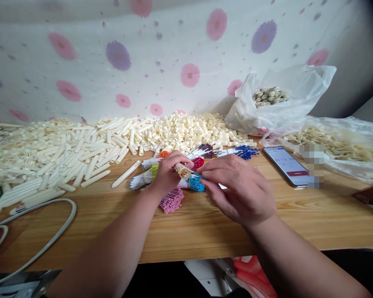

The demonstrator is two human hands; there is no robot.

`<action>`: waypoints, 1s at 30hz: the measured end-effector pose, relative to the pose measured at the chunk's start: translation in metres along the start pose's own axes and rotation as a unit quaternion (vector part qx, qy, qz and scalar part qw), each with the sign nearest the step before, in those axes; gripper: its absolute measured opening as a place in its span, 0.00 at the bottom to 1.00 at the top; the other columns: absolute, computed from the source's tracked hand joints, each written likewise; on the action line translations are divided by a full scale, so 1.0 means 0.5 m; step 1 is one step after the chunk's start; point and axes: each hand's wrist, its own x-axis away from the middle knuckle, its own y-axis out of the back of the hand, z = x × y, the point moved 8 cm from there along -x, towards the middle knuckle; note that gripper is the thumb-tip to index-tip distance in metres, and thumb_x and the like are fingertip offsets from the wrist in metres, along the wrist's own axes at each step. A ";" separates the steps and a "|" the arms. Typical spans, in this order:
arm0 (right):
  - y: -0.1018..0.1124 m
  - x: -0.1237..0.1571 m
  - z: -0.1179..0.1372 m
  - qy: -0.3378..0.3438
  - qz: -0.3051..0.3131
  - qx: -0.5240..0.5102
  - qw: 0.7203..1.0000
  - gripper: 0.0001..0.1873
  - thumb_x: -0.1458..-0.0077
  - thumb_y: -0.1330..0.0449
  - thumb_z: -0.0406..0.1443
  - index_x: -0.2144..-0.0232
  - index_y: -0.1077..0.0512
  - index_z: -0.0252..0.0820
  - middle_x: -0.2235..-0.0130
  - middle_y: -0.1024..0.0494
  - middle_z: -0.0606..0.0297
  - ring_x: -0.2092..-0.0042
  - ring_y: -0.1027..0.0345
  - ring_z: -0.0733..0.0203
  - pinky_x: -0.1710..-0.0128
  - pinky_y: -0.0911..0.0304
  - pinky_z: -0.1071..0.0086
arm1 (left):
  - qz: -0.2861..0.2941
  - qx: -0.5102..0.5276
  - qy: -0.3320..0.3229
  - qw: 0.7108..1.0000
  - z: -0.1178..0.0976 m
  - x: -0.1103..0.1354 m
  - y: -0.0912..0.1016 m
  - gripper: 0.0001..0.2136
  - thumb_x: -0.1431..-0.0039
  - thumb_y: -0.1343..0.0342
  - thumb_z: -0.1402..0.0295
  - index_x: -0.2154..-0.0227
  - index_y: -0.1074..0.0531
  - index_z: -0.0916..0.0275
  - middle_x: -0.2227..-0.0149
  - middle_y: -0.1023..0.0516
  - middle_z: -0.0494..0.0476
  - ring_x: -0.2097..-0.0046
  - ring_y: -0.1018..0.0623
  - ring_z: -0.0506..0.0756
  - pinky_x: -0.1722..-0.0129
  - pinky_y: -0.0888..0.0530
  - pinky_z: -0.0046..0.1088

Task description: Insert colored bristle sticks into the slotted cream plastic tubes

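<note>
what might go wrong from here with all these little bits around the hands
The thin blue stick in the right hand might miss the opening of the cream tube in the left hand.

The pink bundle and light blue bundle sit close together below the hands, so a bump might mix them.

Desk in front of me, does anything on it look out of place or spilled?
One cream tube lies on the desk apart from the loose pile, left of the left hand, so it looks strayed. Nothing is clearly damaged.
</note>
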 end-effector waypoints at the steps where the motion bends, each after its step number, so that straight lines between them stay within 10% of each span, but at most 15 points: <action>1: -0.008 0.003 -0.003 -0.002 0.002 0.004 1.000 0.06 0.47 0.40 0.27 0.65 0.30 0.37 0.68 0.22 0.58 0.63 0.27 0.62 0.65 0.30 0.66 | 0.003 -0.003 -0.007 1.000 -0.002 0.000 -0.001 0.07 0.44 0.43 0.66 0.74 0.27 0.63 0.73 0.30 0.52 0.69 0.30 0.52 0.68 0.34 0.29; 10: -0.033 0.026 -0.066 -0.076 0.025 0.077 0.994 0.05 0.45 0.42 0.27 0.66 0.28 0.37 0.64 0.26 0.59 0.63 0.33 0.62 0.64 0.35 0.66 | 0.050 -0.028 -0.023 0.998 -0.011 0.004 0.000 0.30 0.44 0.57 0.43 0.47 0.36 0.59 0.58 0.34 0.58 0.57 0.33 0.57 0.55 0.34 0.37; 30: -0.045 0.054 -0.138 -0.261 0.001 -0.058 0.964 0.05 0.46 0.42 0.31 0.72 0.27 0.40 0.64 0.28 0.62 0.61 0.33 0.62 0.60 0.36 0.64 | -0.111 -0.165 -0.025 0.980 -0.019 0.008 0.035 0.18 0.42 0.51 0.50 0.64 0.26 0.59 0.65 0.38 0.54 0.60 0.32 0.54 0.60 0.31 0.33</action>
